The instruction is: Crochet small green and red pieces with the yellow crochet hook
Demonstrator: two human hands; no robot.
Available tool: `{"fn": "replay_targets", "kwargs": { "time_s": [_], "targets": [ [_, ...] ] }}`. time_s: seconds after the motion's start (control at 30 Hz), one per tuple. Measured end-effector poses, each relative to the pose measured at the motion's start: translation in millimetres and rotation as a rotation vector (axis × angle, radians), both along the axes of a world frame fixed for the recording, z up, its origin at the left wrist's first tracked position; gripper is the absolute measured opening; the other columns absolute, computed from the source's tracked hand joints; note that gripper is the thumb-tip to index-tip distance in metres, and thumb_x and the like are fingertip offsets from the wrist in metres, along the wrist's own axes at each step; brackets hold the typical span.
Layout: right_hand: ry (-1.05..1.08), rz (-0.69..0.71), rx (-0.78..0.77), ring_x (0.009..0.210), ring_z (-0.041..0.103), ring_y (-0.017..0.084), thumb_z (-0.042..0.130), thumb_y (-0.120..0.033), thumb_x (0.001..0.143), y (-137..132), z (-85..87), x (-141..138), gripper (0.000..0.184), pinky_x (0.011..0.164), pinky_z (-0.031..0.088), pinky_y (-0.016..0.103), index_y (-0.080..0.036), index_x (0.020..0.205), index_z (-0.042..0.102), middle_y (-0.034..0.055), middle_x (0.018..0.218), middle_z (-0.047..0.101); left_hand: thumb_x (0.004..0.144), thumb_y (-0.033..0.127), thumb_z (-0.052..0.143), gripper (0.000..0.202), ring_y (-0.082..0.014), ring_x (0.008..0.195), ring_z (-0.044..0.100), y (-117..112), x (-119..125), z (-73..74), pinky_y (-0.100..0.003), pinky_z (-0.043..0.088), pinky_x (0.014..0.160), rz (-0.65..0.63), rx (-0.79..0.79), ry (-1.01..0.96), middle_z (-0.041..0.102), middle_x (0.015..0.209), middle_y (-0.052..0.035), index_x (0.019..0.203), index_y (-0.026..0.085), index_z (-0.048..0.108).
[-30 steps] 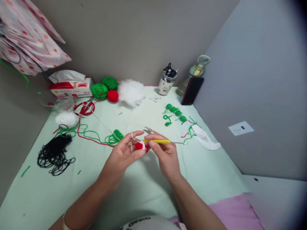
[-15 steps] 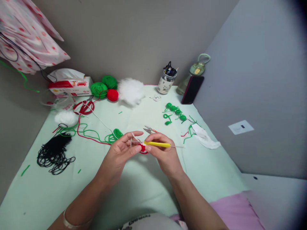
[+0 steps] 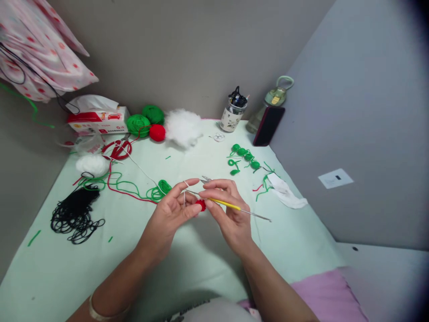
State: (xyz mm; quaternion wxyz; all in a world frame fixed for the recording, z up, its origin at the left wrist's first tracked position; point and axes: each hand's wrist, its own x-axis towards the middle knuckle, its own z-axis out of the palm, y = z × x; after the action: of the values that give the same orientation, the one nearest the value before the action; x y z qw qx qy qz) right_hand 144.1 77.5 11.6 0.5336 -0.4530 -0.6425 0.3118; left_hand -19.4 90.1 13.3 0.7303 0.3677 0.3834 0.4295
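My left hand (image 3: 174,205) pinches a small red crochet piece (image 3: 200,205) between thumb and fingers. White yarn (image 3: 184,197) loops over its raised index finger and trails back toward a white yarn ball (image 3: 92,166) at the left. My right hand (image 3: 229,210) is closed round a crochet hook with a yellow handle (image 3: 224,203), its metal shaft slanting down to the right. The right thumb touches the red piece, and the hook's far end lies near the white yarn between the hands. Fingers partly hide the piece.
Behind the hands lie small scissors (image 3: 206,180). Black yarn (image 3: 76,214), red-handled scissors (image 3: 116,150) and a tissue box (image 3: 98,120) are at left. White stuffing (image 3: 183,128) sits at the back. Green crocheted balls (image 3: 248,156), a phone (image 3: 269,126) and a bottle (image 3: 261,117) are at right.
The hook has tilted, its right end swinging downward and out to the right. My right fingers have stretched forward over the handle. The red piece has turned slightly, showing less white.
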Motion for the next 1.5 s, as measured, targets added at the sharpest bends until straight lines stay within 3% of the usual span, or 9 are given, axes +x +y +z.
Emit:
{"fn": "replay_targets", "kwargs": {
  "time_s": [0.2,0.3,0.4,0.5,0.77,0.97,1.23,1.37,1.5],
  "targets": [
    [0.229,0.056,-0.13,0.082,0.066,0.017,0.073,-0.023,0.088,6.1,-1.2,-0.3,0.009,0.073,0.055,0.032,-0.028,0.094,0.078,0.0017,0.087,0.071,0.075,0.026,0.084,0.059,-0.0163,0.084,0.062,0.9,2.3,-0.8,-0.03,0.05,0.082,0.087,0.023,0.072,0.067,0.094,-0.0012,0.131,0.026,0.063],
    [0.37,0.039,-0.241,0.08,0.066,0.016,0.077,-0.027,0.083,9.3,-5.9,0.9,0.007,0.071,0.054,0.029,-0.026,0.09,0.077,0.0007,0.086,0.072,0.071,0.025,0.087,0.072,-0.016,0.086,0.063,1.8,1.8,-3.5,-0.032,0.05,0.084,0.032,0.035,0.089,0.065,0.105,-0.0026,0.137,0.028,0.058],
    [0.428,0.027,-0.269,0.079,0.064,0.014,0.079,-0.028,0.082,10.2,-8.5,1.6,0.008,0.07,0.053,0.027,-0.027,0.09,0.078,0.0,0.086,0.07,0.077,0.028,0.084,0.064,-0.0176,0.088,0.065,3.3,1.2,-3.4,-0.032,0.051,0.084,-0.045,0.048,0.052,0.068,0.096,-0.0028,0.136,0.027,0.058],
    [0.408,0.024,-0.236,0.08,0.064,0.014,0.077,-0.025,0.083,9.3,-7.3,-0.3,0.01,0.071,0.053,0.027,-0.028,0.092,0.079,-0.0001,0.086,0.07,0.081,0.027,0.08,0.055,-0.0167,0.089,0.065,4.7,1.8,-0.7,-0.03,0.051,0.084,0.004,0.054,0.034,0.069,0.091,-0.0013,0.132,0.027,0.061],
    [0.302,-0.006,-0.12,0.085,0.066,0.018,0.069,-0.029,0.09,6.7,-3.7,-4.7,0.011,0.078,0.054,0.034,-0.028,0.096,0.079,0.0022,0.088,0.073,0.086,0.031,0.075,0.053,-0.0058,0.046,0.05,-2.4,8.8,9.3,-0.02,0.036,0.044,0.048,-0.04,-0.007,0.063,0.075,0.0039,0.136,0.021,0.058],
    [0.373,0.028,-0.159,0.081,0.064,0.017,0.067,-0.034,0.092,5.0,-7.1,-2.3,0.013,0.072,0.053,0.031,-0.028,0.099,0.077,0.0021,0.089,0.07,0.084,0.028,0.077,0.067,-0.003,0.043,0.052,-3.6,9.6,10.3,-0.019,0.039,0.046,0.06,-0.054,-0.034,0.064,0.081,0.0054,0.144,0.026,0.049],
    [0.325,0.063,-0.145,0.088,0.066,0.019,0.066,-0.03,0.093,3.8,-3.5,-1.0,0.012,0.077,0.055,0.034,-0.027,0.096,0.077,0.0037,0.092,0.072,0.076,0.026,0.084,0.087,0.0008,0.036,0.04,-1.3,5.6,7.5,-0.018,0.029,0.039,0.051,-0.057,0.009,0.062,0.08,0.0063,0.152,0.026,0.04],
    [0.409,0.088,-0.139,0.084,0.065,0.017,0.065,-0.027,0.094,5.3,-4.2,-1.2,0.013,0.077,0.054,0.033,-0.027,0.098,0.077,0.0031,0.093,0.073,0.081,0.027,0.081,0.079,0.0007,0.041,0.042,-0.7,5.9,7.1,-0.018,0.031,0.042,0.068,-0.025,0.014,0.063,0.087,0.0036,0.15,0.026,0.043],
    [0.601,0.127,-0.267,0.073,0.063,0.013,0.062,-0.031,0.096,6.8,-5.0,-1.7,0.015,0.073,0.052,0.03,-0.024,0.095,0.074,0.0031,0.092,0.072,0.085,0.027,0.077,0.064,0.0017,0.043,0.04,-2.0,5.6,9.0,-0.018,0.031,0.043,0.094,-0.019,0.017,0.061,0.093,0.0024,0.143,0.027,0.052]
  ]
}}
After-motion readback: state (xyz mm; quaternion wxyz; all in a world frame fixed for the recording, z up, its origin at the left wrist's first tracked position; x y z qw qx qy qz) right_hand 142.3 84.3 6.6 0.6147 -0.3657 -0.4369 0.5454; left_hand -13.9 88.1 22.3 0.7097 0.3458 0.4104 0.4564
